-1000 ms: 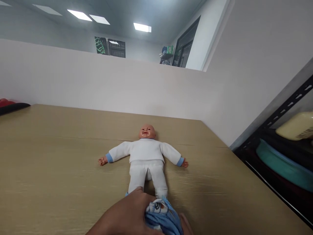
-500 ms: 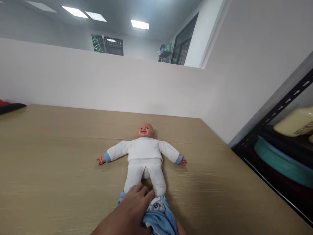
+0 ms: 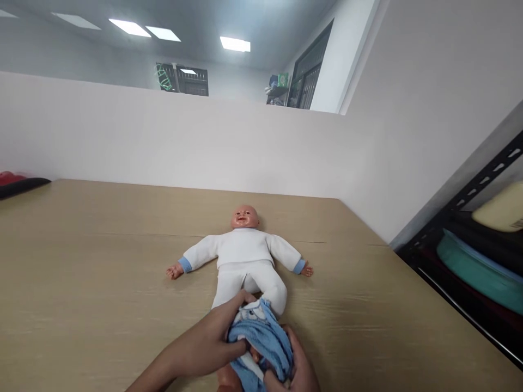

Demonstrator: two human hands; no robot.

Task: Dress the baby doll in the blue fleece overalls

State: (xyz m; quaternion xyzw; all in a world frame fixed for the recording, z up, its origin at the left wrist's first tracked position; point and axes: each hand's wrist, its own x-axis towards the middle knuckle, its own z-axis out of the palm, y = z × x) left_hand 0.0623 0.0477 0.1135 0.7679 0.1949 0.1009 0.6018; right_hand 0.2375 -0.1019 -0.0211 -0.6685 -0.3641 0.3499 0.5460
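Note:
A baby doll (image 3: 245, 251) in a white suit with blue cuffs lies on its back on the wooden table (image 3: 90, 272), arms spread, head pointing away from me. A bunched blue garment (image 3: 261, 340) covers its lower legs. My left hand (image 3: 220, 337) grips the left side of the garment, fingers curled over the fabric near the doll's knees. My right hand (image 3: 296, 367) holds the garment's right side from below, fingers closed on the cloth. The doll's feet are hidden under the fabric.
A white partition wall (image 3: 163, 141) runs along the table's far edge. A black metal shelf (image 3: 469, 218) stands at the right, holding a teal round object (image 3: 478, 272) and a pale yellow bottle (image 3: 500, 207). A dark red-and-black item (image 3: 18, 182) sits at the far left.
Both hands have pushed the blue garment farther up the doll's legs, toward its knees. My right hand has come into view beside the cloth. The doll's right knee is bent slightly.

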